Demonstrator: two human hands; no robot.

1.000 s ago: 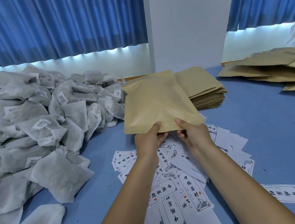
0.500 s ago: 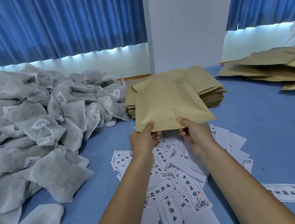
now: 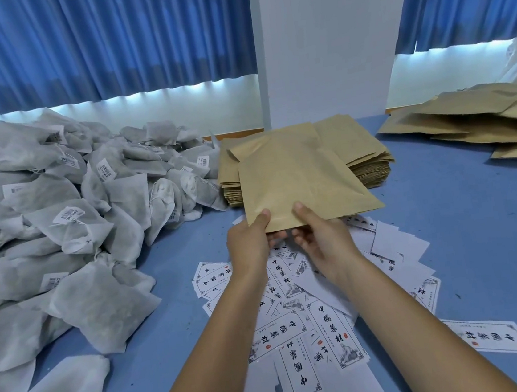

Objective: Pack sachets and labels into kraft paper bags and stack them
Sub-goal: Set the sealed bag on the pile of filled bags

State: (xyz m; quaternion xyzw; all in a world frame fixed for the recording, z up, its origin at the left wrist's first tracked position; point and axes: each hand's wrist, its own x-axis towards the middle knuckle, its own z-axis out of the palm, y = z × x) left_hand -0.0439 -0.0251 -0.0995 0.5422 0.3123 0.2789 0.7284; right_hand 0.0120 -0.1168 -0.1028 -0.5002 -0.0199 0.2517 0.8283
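I hold one flat kraft paper bag point(image 3: 294, 179) by its near edge above the blue table point(image 3: 466, 223). My left hand point(image 3: 250, 245) pinches the near left corner, thumb on top. My right hand point(image 3: 323, 240) grips the near edge just right of it, thumb on top, fingers underneath. Beneath my hands lies a scatter of white printed labels point(image 3: 301, 329). A big heap of grey-white sachets point(image 3: 60, 218) with barcode tags fills the left side. A neat stack of empty kraft bags point(image 3: 358, 152) sits behind the held bag.
A loose pile of kraft bags point(image 3: 480, 119) lies at the far right. One label point(image 3: 489, 337) lies apart at the near right. A white pillar point(image 3: 323, 40) and blue curtains stand behind the table.
The held bag has shifted right and down, off the sachet heap's edge, and now lies flatter in front of the stack. Both hands kept their grip and my right hand moved closer to my left.
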